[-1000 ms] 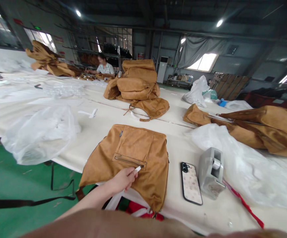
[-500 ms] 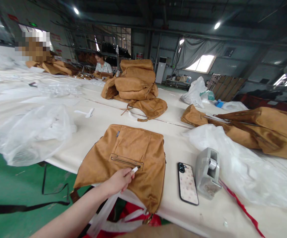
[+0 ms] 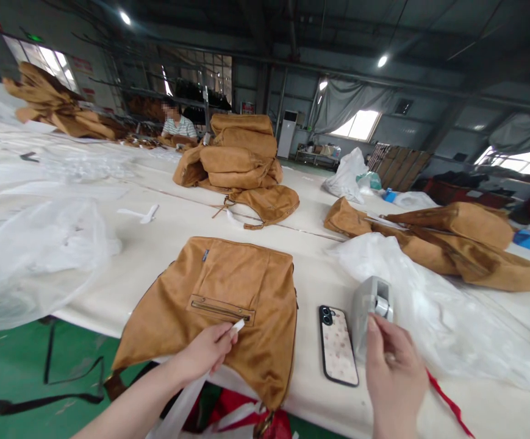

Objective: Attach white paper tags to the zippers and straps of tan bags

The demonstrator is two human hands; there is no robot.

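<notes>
tan bag (image 3: 230,277) near centre on surface (image 3: 313,262): creased, flared near corners, small dark tag (image 3: 205,255) far left, dark zip (image 3: 219,310) across. left hand (image 3: 207,353) pinching white strip (image 3: 238,325) by zip's right end. right hand (image 3: 395,369) at grey tape dispenser (image 3: 360,305), can't tell if gripping.

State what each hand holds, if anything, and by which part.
The left hand pinches a white strip just behind its jutting tip. The right hand is at the tape dispenser; whether it grips anything cannot be told.
</notes>
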